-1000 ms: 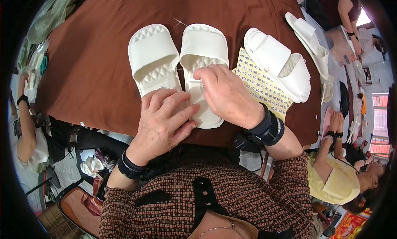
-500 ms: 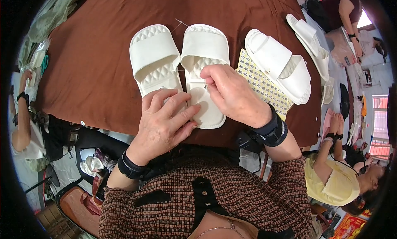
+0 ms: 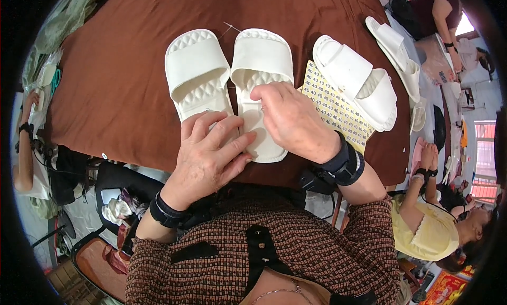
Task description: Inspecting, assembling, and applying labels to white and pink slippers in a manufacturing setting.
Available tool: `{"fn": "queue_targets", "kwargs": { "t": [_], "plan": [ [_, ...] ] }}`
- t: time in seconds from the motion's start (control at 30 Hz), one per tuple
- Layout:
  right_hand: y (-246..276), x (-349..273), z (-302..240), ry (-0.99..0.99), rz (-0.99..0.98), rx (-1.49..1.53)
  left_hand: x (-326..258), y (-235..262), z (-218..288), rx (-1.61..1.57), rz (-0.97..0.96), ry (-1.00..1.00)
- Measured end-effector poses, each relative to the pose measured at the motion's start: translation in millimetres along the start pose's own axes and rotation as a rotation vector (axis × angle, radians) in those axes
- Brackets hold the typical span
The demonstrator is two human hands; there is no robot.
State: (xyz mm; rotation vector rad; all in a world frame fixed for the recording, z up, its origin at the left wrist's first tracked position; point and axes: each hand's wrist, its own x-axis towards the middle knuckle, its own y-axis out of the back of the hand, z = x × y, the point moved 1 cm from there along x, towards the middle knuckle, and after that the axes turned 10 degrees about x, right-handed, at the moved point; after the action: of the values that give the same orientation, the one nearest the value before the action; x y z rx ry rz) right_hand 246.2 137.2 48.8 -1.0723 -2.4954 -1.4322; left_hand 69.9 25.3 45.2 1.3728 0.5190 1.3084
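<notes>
A pair of white quilted slide slippers lies side by side, toes away from me. My left hand (image 3: 206, 154) rests over the heel half of the left slipper (image 3: 196, 62), its fingers spread and loosely bent. On the insole of the right slipper (image 3: 262, 57), just behind the strap, is my right hand (image 3: 298, 123). Its fingers are curled together, and the tips are hidden beneath it, so what they hold cannot be made out. A thin clear tie (image 3: 231, 26) shows between the toes. Right of the pair lies a yellowish sheet of small printed stickers (image 3: 332, 110).
Another white slipper pair (image 3: 343, 70) overlaps the sticker sheet, with more white slippers (image 3: 393, 44) beyond. A brown cloth (image 3: 116, 83) covers the table. Clear plastic bags (image 3: 58, 36) lie at the left edge. Co-workers sit at both sides; one wears a yellow top (image 3: 428, 226).
My right hand has shifted slightly and turned lower onto the insole; the small piece seen at its fingertips earlier is now out of sight. My left hand stays in place.
</notes>
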Motion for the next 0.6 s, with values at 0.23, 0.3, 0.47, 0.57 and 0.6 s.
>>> {"fn": "queue_targets", "kwargs": {
  "t": [0.23,0.3,0.47,0.57,0.6],
  "plan": [
    [5.1,-0.8,2.4,-0.058,0.03,0.148,-0.9,0.9,0.8,-0.001,0.004,0.006],
    [6.1,0.4,1.3,-0.06,0.011,0.159,-1.6,-0.2,0.1,0.001,0.006,0.004],
    [5.6,1.1,0.4,-0.027,-0.031,0.061,-0.8,0.1,-0.1,0.002,-0.002,0.001],
    [3.1,1.8,1.7,0.005,-0.046,0.006,-0.7,0.5,-0.1,-0.003,-0.002,0.002],
    [2.8,1.9,1.9,0.004,-0.047,0.007,-0.9,0.6,-0.2,-0.006,-0.003,0.005]
  ]
}}
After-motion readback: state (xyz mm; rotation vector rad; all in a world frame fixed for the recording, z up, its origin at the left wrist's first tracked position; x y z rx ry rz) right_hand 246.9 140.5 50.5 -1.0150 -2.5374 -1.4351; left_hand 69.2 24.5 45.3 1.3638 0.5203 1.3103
